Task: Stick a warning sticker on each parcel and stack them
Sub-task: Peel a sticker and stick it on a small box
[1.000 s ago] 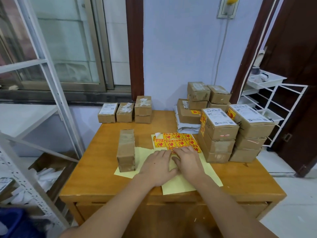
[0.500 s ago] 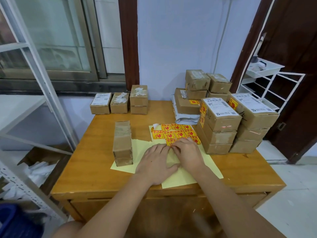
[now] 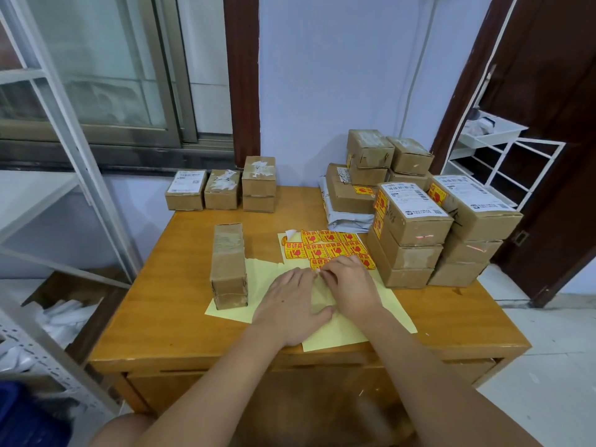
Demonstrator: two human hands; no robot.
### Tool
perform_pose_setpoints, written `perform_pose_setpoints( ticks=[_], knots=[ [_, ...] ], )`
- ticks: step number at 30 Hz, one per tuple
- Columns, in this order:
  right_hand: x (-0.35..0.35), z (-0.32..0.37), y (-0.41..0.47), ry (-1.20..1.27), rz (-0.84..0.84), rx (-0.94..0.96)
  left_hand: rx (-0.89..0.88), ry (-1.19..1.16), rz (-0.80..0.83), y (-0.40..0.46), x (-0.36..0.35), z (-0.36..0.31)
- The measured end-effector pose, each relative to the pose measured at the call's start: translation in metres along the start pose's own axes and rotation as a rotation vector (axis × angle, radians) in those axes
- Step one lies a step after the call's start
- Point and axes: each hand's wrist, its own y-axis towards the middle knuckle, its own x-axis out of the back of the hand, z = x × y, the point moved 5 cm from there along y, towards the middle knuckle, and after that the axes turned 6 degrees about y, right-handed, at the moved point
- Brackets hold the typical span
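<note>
The tabletop (image 3: 154, 321) carries everything; the landmark here is the sticker sheet (image 3: 325, 248) of red-and-yellow warning stickers at its middle. To the right of the sheet, touching its edge, stand the stacked parcels (image 3: 416, 233), several already bearing a sticker on a side face and white shipping labels with barcodes on top; the label print is too small to read. Behind and to the left of the sheet, at the far edge, sit four unstickered small boxes (image 3: 222, 188), two of them stacked. Just left of the sheet lies the next parcel (image 3: 229, 266), its long axis running away from the person, resting partly on pale yellow backing paper (image 3: 342, 330).

The left hand (image 3: 290, 304) lies flat, fingers straight, pressing the paper at the sheet's near edge. The right hand (image 3: 350, 285) has fingertips curled at the sheet's nearest row, apparently picking at a sticker; I cannot tell whether it has one pinched. The stickers read 易碎品. The parcel lies left of both hands, nearer the left one.
</note>
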Motion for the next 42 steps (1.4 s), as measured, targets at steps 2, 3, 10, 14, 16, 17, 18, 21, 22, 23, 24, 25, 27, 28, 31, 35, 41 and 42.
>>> perform_pose_setpoints(
  ticks=[2,3,10,14,16,17,18,21,22,23,24,25,27,28,31,35,41,42],
  knots=[
    [0.000,0.001,-0.001,-0.011,-0.005,0.002,-0.001,0.015,0.010,0.000,0.000,0.000],
    [0.000,0.001,-0.001,-0.015,-0.006,0.000,0.000,0.020,0.018,0.000,-0.001,0.000],
    [0.003,0.001,-0.003,0.003,-0.027,-0.010,-0.001,0.025,0.037,0.000,0.001,-0.002],
    [0.004,0.001,-0.003,0.023,-0.054,-0.018,0.001,0.023,0.033,0.001,0.001,-0.001],
    [0.005,0.001,-0.004,0.028,-0.076,-0.015,0.002,0.017,0.029,0.001,0.001,-0.001],
    [0.006,0.001,-0.004,0.024,-0.092,-0.010,0.004,0.012,0.024,0.001,0.001,0.000],
    [0.007,0.001,-0.005,0.016,-0.109,-0.001,0.006,0.005,0.018,0.002,0.002,0.000],
    [0.008,0.002,-0.005,0.000,-0.152,0.035,0.005,-0.016,-0.002,0.002,0.004,0.000],
    [0.008,0.003,-0.006,0.000,-0.162,0.050,0.005,-0.023,-0.007,0.002,0.005,-0.001],
    [0.009,0.005,-0.007,0.001,-0.175,0.071,0.012,-0.040,-0.012,0.002,0.005,0.000],
    [0.010,0.007,-0.008,0.000,-0.192,0.099,0.033,-0.079,-0.022,0.002,0.006,0.001],
    [0.012,0.010,-0.009,-0.006,-0.210,0.136,0.067,-0.139,-0.038,0.002,0.007,0.003],
    [0.013,0.016,-0.011,-0.024,-0.226,0.220,0.149,-0.290,-0.089,0.002,0.011,0.011],
    [0.013,0.018,-0.013,-0.034,-0.224,0.256,0.181,-0.362,-0.117,0.002,0.013,0.014],
    [0.012,0.019,-0.014,-0.054,-0.220,0.324,0.211,-0.492,-0.176,0.003,0.015,0.021],
    [0.010,0.021,-0.015,-0.067,-0.226,0.372,0.162,-0.450,-0.164,0.004,0.014,0.020],
    [0.008,0.021,-0.016,-0.032,-0.236,0.370,0.172,-0.466,-0.161,0.005,0.014,0.021],
    [0.009,0.022,-0.016,-0.021,-0.238,0.360,0.182,-0.480,-0.178,0.004,0.015,0.021]
  ],
)
